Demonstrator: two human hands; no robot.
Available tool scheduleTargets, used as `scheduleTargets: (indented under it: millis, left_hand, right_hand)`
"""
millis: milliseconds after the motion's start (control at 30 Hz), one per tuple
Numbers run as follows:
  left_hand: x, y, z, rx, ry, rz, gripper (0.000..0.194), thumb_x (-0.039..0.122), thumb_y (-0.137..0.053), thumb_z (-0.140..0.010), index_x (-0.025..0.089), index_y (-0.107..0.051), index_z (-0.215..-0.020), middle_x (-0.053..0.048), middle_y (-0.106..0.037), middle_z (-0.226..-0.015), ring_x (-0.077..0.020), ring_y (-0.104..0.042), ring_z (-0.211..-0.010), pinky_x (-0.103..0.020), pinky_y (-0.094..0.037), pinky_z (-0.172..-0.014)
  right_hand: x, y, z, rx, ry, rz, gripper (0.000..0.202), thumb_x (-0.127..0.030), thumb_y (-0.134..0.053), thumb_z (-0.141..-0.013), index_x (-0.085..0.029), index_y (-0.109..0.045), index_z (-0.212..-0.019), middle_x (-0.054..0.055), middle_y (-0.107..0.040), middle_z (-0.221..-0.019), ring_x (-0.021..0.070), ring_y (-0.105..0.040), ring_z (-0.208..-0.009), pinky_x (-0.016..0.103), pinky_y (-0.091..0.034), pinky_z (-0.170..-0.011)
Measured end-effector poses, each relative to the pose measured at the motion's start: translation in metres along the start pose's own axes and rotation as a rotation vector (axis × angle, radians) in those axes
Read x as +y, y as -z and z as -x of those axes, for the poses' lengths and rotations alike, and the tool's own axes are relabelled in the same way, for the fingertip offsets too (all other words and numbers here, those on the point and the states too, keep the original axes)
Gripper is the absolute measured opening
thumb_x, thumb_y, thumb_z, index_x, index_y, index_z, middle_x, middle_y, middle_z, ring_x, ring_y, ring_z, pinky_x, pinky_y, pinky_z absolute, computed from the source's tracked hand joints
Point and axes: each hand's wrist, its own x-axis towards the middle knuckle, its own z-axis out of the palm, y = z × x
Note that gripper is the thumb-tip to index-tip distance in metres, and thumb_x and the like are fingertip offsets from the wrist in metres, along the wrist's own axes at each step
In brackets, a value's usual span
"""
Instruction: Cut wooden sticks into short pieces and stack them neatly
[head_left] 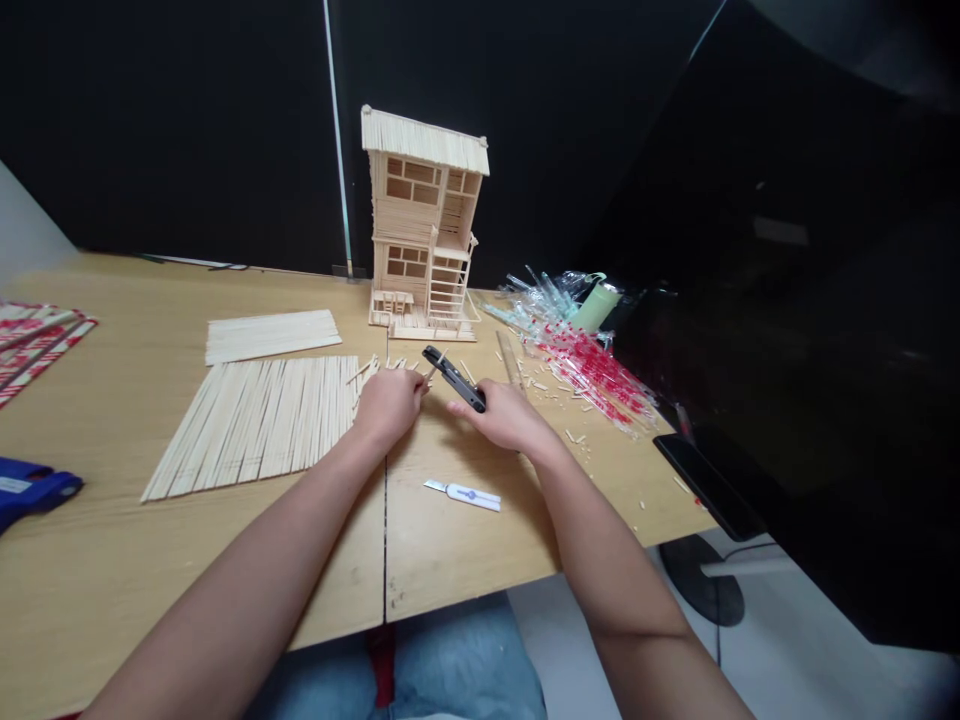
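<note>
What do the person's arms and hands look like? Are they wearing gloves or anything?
The left hand and right hand are bare, without gloves. No sleeves cover the forearms, and no watch or bracelet shows. On the lap there's blue cloth, perhaps jeans.

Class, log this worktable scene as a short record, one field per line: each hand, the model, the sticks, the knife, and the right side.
Left hand: pinches a thin stick
Right hand: grips a black hand tool, its tip at the stick
Model: two-storey stick house, upright at the back
Sticks: loose row left of the hands; smaller pale panel behind it
Knife: white cutter, blade exposed, lying between the forearms
Right side: red-and-clear wrappers beside a green cylinder
</note>
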Motion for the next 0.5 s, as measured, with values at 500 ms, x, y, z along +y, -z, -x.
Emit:
scheduleTargets:
  millis: [500]
  left_hand:
    - [0.014, 0.010, 0.005, -0.102, -0.070, -0.223, 0.030, 0.019, -0.046, -0.090, 0.013, -0.076, -0.095, -0.019, -0.074, -0.097, -0.0330, -0.070, -0.094, -0.037, -0.050, -0.076]
  right_hand:
    - [-0.008, -0.013, 0.008, 0.053, -0.108, 0.243, 0.044, -0.059, -0.059, -0.089, -0.017, -0.068, -0.098, 0.017, -0.073, -0.092, 0.0295, -0.069, -0.082, 0.032, -0.043, -0.066]
